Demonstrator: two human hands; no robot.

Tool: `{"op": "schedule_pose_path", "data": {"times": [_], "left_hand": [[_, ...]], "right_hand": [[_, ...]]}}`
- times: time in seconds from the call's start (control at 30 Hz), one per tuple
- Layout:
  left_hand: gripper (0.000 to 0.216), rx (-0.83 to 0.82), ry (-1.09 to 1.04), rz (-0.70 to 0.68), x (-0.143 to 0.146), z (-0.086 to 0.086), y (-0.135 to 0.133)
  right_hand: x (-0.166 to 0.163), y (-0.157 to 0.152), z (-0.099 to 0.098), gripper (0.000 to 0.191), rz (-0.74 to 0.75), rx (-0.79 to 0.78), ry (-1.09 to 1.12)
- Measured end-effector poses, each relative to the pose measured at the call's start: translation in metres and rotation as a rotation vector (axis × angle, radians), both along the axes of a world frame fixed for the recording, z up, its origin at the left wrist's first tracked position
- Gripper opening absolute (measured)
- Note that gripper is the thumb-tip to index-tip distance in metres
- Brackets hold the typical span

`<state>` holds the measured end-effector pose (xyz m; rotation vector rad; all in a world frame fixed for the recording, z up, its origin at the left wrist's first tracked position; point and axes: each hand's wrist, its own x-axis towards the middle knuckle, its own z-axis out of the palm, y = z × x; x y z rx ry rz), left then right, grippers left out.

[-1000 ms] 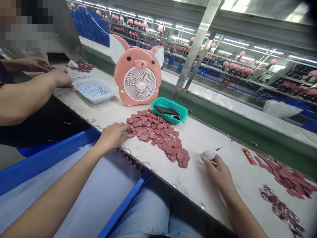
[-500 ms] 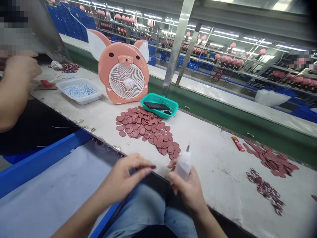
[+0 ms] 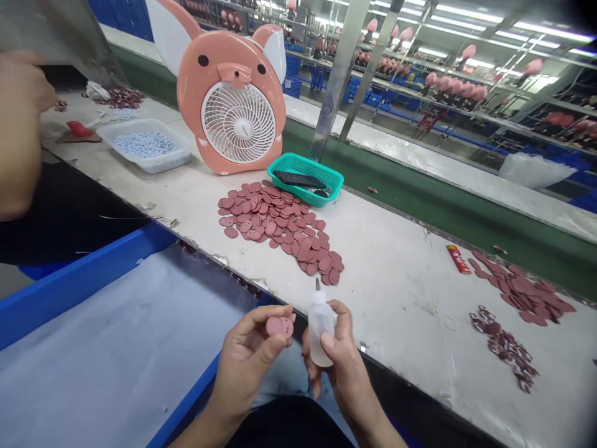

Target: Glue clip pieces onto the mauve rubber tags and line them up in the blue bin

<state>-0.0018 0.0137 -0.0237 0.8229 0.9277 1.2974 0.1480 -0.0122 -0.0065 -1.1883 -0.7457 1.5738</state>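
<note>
Between the fingers and thumb of my left hand (image 3: 249,348) are small reddish-brown oval pieces (image 3: 278,326), seemingly two overlapping, with dark dots on the face. My right hand (image 3: 338,354) is wrapped round a translucent white squeeze bottle (image 3: 321,326) with a thin needle tip pointing up and away. Both hands are over the near edge of the table, a short gap apart. Beyond them lies a heaped pile of similar oval pieces (image 3: 280,224) on the white tabletop.
A pink animal-shaped fan (image 3: 186,93) stands behind the pile, next to a green basket (image 3: 336,186) holding a dark object. Left are a white tray (image 3: 172,163) of small bits and another person's arm (image 3: 18,137). A blue bin (image 3: 88,264) sits below; more brown pieces (image 3: 527,286) lie right.
My left hand now shows oval pieces in its fingers, turned up to view. The bottle in my right hand has moved left, nearer the left hand. The view has shifted slightly.
</note>
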Motion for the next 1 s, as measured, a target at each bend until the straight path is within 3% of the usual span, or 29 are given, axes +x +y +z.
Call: {"op": "schedule_pose_path", "data": {"times": [0.17,0.27,0.37,0.5,0.57,0.67,1.0], "left_hand": [[0.032,-0.323,-0.275,-0.017,-0.004,0.013,-0.001],[0.046,-0.355,-0.345,-0.027,-0.001,0.017,-0.003],[0.045,-0.363,-0.362,-0.115,0.001,0.017,-0.005],[0.036,-0.341,-0.342,-0.202,0.0,0.018,-0.005],[0.036,-0.333,-0.316,-0.194,0.001,0.019,-0.005],[0.034,-0.308,-0.276,-0.191,0.003,0.021,-0.005],[0.033,-0.291,-0.216,-0.201,0.002,0.02,-0.007]], "right_hand": [[0.044,-0.016,0.017,0.048,-0.109,0.129,-0.363],[0.06,-0.023,0.027,0.049,-0.251,0.208,-0.241],[0.058,-0.025,0.033,0.049,-0.321,0.232,-0.046],[0.038,-0.024,0.03,0.045,-0.473,0.492,-0.149],[0.029,-0.026,0.025,0.043,-0.453,0.557,-0.199],[0.023,-0.03,0.022,0.039,-0.339,0.532,-0.21],[0.019,-0.027,0.03,0.031,-0.286,0.51,-0.221]]}}
